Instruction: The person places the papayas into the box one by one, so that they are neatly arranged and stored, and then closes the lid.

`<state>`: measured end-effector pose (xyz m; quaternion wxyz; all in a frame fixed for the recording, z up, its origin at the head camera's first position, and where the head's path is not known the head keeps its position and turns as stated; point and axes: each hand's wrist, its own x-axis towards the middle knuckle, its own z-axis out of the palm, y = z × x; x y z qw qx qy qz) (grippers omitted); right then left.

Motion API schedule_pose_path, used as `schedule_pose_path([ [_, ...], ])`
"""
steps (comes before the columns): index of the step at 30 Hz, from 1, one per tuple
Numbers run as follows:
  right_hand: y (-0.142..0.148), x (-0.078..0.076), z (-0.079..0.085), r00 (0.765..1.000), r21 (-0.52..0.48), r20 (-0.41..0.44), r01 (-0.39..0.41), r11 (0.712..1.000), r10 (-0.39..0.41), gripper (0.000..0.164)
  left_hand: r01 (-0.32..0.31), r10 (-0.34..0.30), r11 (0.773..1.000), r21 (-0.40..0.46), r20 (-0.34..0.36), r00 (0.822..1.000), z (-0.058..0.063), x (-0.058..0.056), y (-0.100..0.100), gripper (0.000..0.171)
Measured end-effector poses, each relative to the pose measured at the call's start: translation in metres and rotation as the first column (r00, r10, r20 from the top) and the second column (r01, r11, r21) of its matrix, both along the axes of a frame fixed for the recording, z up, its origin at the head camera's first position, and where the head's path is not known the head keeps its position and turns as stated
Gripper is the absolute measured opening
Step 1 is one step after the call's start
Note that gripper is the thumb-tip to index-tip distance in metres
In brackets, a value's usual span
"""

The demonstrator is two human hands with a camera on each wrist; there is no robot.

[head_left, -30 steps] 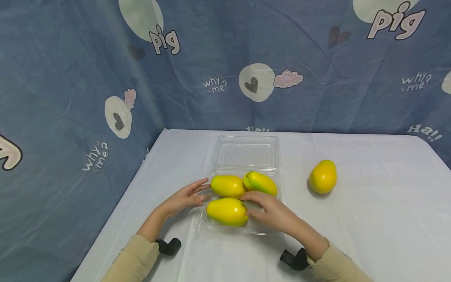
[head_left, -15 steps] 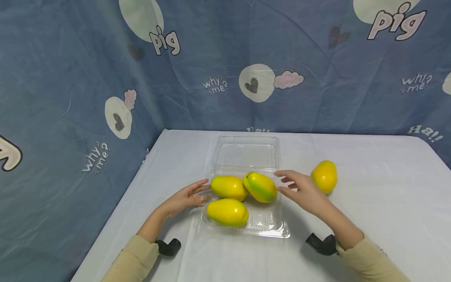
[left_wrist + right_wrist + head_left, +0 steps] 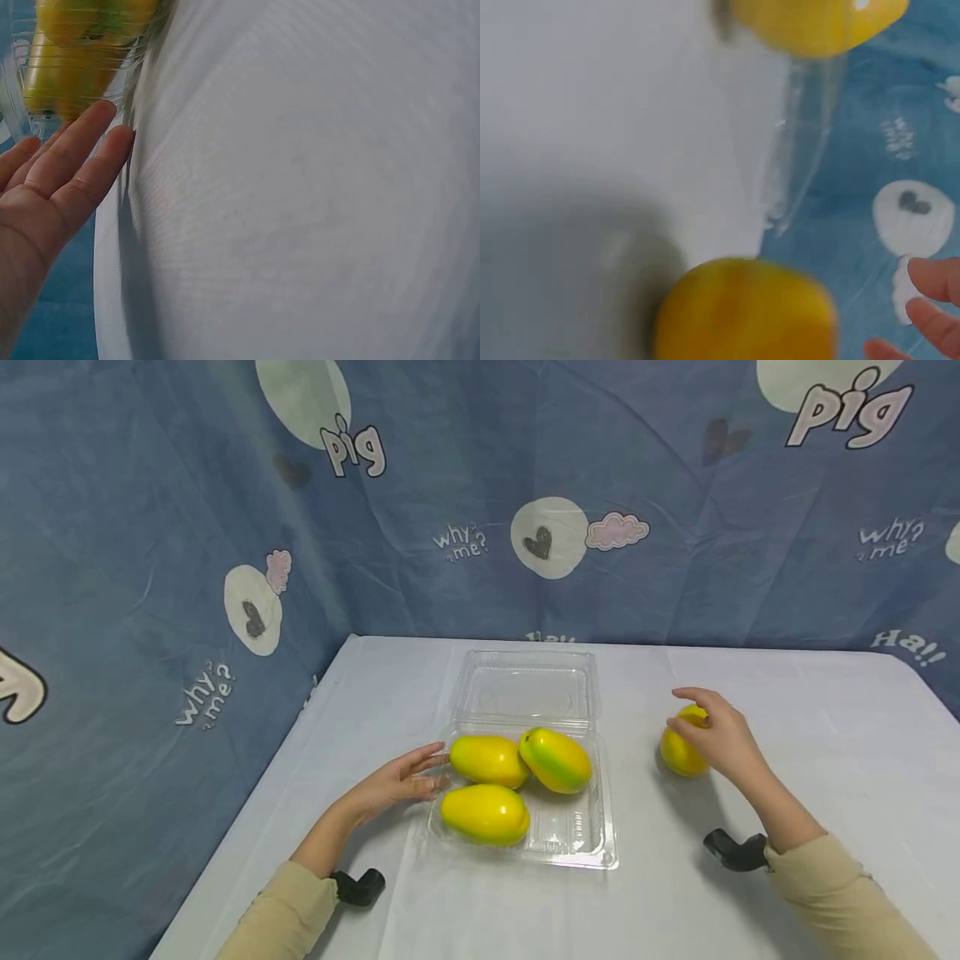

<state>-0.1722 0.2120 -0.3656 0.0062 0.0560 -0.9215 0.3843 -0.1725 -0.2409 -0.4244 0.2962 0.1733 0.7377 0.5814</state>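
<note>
A clear plastic clamshell box (image 3: 573, 837) lies with its lid folded back. In its base sit three yellow mangoes: one at the back left (image 3: 487, 761), a green-streaked one at the back right (image 3: 556, 761) and one at the front left (image 3: 485, 815). My left hand (image 3: 393, 783) stays at the box's left side, fingers extended right at its edge; the left wrist view shows these fingers (image 3: 71, 157) below the box. To the right of the box, my right hand (image 3: 718, 735) hovers over a fourth mango (image 3: 681, 758), fingers and thumb spread apart and partly hiding it.
The box's clear lid (image 3: 525, 687) lies flat toward the back of the white-covered table (image 3: 832, 760). Behind and to the left hangs a blue printed cloth (image 3: 420, 468). A black wrist mount (image 3: 735, 850) juts from under the right sleeve, another (image 3: 358, 887) from the left.
My right hand has let go of the back-right mango, which now lies angled in the box, and has moved right to above the lone mango. My left hand has not moved.
</note>
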Motion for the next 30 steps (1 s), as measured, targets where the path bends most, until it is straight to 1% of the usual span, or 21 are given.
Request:
schedule_pose_path([
  [4, 0.008, -0.005, -0.009, 0.998, 0.027, 0.053, 0.022, 0.999, -0.023, 0.05, 0.004, -0.004, 1.0, 0.003, 0.001, 1.0, 0.0, 0.0, 0.0, 0.068],
  [7, 0.013, -0.007, -0.014, 0.992, 0.018, 0.117, 0.044, 0.999, -0.046, 0.055, 0.011, -0.011, 1.0, 0.007, -0.003, 1.0, 0.0, -0.001, 0.0, 0.069],
  [10, 0.017, -0.007, -0.017, 0.978, -0.009, 0.198, 0.068, 0.998, -0.065, 0.066, 0.013, -0.013, 1.0, 0.007, -0.002, 1.0, 0.0, -0.001, 0.0, 0.07],
  [13, 0.02, -0.007, -0.02, 0.956, -0.037, 0.283, 0.089, 0.995, -0.075, 0.079, 0.01, -0.01, 1.0, 0.004, 0.001, 1.0, 0.001, 0.0, 0.0, 0.071],
  [16, 0.022, -0.005, -0.022, 0.937, -0.059, 0.342, 0.09, 0.994, -0.065, 0.084, 0.0, 0.0, 1.0, 0.0, 0.009, 1.0, 0.001, 0.0, 0.0, 0.071],
  [21, 0.025, -0.002, -0.026, 0.917, -0.1, 0.398, 0.063, 0.993, -0.018, 0.087, -0.01, 0.01, 1.0, -0.01, 0.01, 1.0, 0.0, -0.001, 0.0, 0.07],
  [25, 0.025, 0.0, -0.031, 0.906, -0.133, 0.422, 0.048, 0.99, 0.013, 0.089, -0.009, 0.009, 1.0, -0.016, 0.005, 1.0, 0.001, -0.001, 0.0, 0.07],
  [28, 0.025, 0.002, -0.034, 0.911, -0.136, 0.413, 0.041, 0.99, 0.019, 0.089, -0.012, 0.012, 1.0, -0.018, 0.012, 1.0, 0.002, -0.001, 0.0, 0.07],
  [30, 0.024, 0.004, -0.035, 0.918, -0.133, 0.397, 0.036, 0.99, 0.02, 0.088, -0.012, 0.012, 1.0, -0.016, 0.014, 1.0, 0.001, -0.002, 0.001, 0.069],
])
